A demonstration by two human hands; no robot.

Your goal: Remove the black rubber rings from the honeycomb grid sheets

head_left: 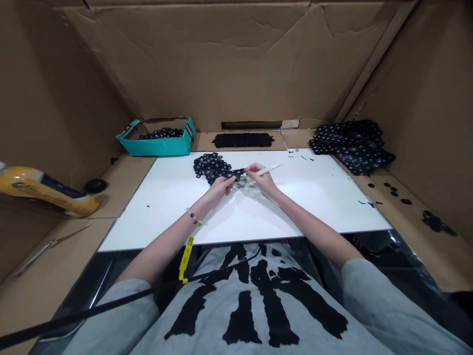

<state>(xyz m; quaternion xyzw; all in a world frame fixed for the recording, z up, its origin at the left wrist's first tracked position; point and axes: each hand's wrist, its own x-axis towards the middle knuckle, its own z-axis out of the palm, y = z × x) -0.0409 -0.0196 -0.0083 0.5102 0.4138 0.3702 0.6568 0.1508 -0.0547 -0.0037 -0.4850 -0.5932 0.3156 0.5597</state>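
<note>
My left hand (223, 185) pinches the edge of a small black perforated piece (238, 173) over the white board (177, 207). Close on its right, my right hand (260, 177) is closed around a slim white pen-like tool (269, 169). The end of the tool nearest the black piece is hidden by my fingers. Right behind my left hand lies a heap of small black rings (211, 165), some of them touching the piece. A beaded bracelet circles my left wrist.
A teal box (158, 146) of black rings stands back left. Stacked black strips (243, 140) lie at the back. Dotted black sheets (351, 145) lie back right, with black discs (394, 190) and scraps nearer. Scissors (51, 244) and a yellow bottle (48, 190) are at left.
</note>
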